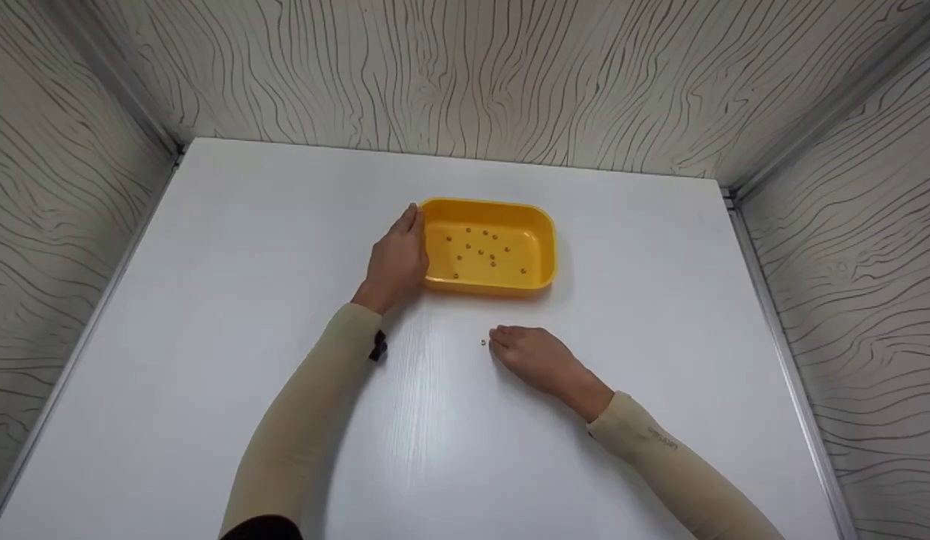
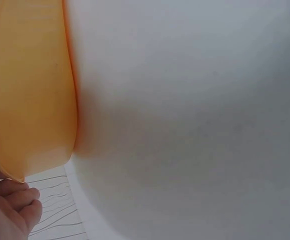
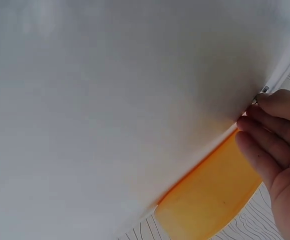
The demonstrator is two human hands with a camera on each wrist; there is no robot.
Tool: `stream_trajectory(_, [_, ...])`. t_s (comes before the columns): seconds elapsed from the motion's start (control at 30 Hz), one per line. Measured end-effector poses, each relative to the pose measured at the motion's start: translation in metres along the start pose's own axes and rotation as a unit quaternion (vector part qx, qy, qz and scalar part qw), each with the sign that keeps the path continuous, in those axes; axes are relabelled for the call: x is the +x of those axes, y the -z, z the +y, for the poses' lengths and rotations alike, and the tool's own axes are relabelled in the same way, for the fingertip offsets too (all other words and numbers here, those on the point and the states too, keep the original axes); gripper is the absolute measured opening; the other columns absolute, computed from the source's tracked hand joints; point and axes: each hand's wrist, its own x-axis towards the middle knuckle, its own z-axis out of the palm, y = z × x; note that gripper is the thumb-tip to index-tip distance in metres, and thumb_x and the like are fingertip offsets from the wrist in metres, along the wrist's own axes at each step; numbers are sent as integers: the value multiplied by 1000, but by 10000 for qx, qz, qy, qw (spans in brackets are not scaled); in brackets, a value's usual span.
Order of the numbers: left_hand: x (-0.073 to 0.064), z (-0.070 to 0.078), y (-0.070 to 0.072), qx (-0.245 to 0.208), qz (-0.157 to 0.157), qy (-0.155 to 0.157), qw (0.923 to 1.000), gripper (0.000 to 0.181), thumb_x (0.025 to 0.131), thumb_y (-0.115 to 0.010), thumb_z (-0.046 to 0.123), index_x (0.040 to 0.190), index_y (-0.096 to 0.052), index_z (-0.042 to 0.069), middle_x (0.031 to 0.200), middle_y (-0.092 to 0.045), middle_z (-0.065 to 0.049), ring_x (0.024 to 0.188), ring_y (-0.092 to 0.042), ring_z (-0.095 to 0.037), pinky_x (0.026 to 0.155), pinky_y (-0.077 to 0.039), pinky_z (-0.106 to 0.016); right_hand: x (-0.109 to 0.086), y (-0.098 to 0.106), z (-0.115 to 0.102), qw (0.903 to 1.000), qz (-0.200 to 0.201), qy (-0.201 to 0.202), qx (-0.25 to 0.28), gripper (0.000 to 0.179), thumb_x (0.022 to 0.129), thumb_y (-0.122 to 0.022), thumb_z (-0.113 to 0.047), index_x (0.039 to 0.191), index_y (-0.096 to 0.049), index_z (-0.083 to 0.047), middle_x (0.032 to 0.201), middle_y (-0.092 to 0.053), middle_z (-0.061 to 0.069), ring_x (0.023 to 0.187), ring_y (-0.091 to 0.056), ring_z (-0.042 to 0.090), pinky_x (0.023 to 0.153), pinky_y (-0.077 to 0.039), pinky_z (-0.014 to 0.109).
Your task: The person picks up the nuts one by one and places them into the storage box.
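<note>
A yellow plastic bin [image 1: 484, 289] sits on the white table, with several small metal nuts [image 1: 481, 252] scattered over its floor. My left hand [image 1: 399, 259] holds the bin's left end. In the left wrist view, curled fingers [image 2: 22, 202] show at the rim, while the thumb is hidden. In front of the bin, my right hand [image 1: 536, 356] is low over the table. Its thumb and forefinger pinch a tiny nut [image 3: 255, 101], mostly covered by the fingertips. Just beyond them lies one loose nut [image 1: 483, 343] on the table.
The white tabletop [image 1: 232, 262] reaches to wood-grain patterned panels [image 1: 465, 82] at the back and both sides. Metal strips [image 1: 791, 390] run along its side edges.
</note>
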Motion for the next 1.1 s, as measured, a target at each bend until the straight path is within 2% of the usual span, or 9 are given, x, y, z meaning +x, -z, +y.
stream_trajectory(0.37, [-1, -1, 0, -89, -28, -1, 10000, 53, 112, -39, 17, 161, -34, -3, 169, -38, -20, 154, -44, -34, 123, -44, -45, -1, 2, 1, 9994, -122, 194, -240, 30, 86, -83, -3, 116, -78, -6, 114, -80, 5, 102, -79, 15, 79, -66, 28])
stream_trajectory(0.67, [-1, 0, 0, -186, -194, 188, 9995, 55, 113, -38, 20, 163, -30, -1, 172, -33, -17, 157, -40, -32, 127, -39, -44, 0, 3, 2, 9991, -190, 232, -311, 27, 86, -84, -3, 112, -78, -6, 107, -78, 5, 91, -77, 16, 70, -65, 26])
stream_trajectory(0.8, [0, 0, 1, -153, -212, 176, 9995, 55, 113, -38, 19, 163, -29, -1, 172, -33, -17, 157, -40, -31, 127, -40, -44, 1, 4, 2, 9992, -143, 231, -308, 28, 85, -84, -4, 112, -78, -6, 107, -78, 5, 90, -78, 15, 70, -65, 25])
stream_trajectory(0.97, [0, -1, 1, 56, -72, -3, 10000, 53, 112, -38, 16, 161, -33, -4, 168, -38, -21, 154, -44, -34, 124, -44, -44, -1, 2, 4, 9991, 117, 303, -271, 24, 84, -85, -3, 107, -80, -6, 106, -78, 5, 90, -78, 14, 73, -65, 25])
stream_trajectory(1.1, [0, -1, 0, 128, -61, 6, 9999, 53, 112, -38, 16, 161, -33, -4, 168, -39, -21, 155, -43, -34, 126, -40, -44, -3, -2, 6, 9990, 219, 350, -172, 21, 83, -85, -1, 104, -79, -5, 103, -78, 4, 90, -78, 14, 75, -65, 24])
